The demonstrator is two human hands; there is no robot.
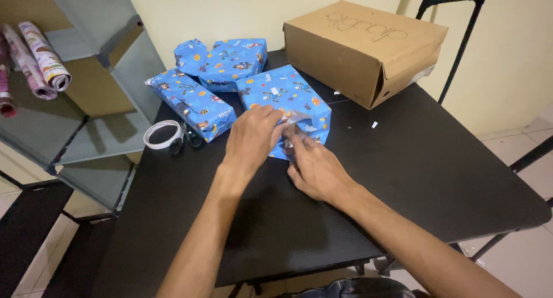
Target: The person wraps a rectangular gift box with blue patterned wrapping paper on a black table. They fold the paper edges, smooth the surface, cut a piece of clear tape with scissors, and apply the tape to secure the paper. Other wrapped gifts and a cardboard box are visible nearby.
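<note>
Both hands are pinching the open end of the blue-wrapped box: the left hand [252, 138] presses the fold flat while the right hand [314, 168] grips the loose paper flap [295, 127]. The blue-wrapped box [282, 96] sits mid-table, near the tape roll [162, 133] and the cardboard box [362, 50]. He seems to be closing that end; it likely wants a tight crease, then tape.

A blue cartoon-print wrapped parcel [285, 102] sits under both hands [282, 151]; two matching parcels, one long [191, 103] and one squat [227, 62], lie beyond the left hand; a brown cardboard box [363, 50] stands beyond the right.
</note>
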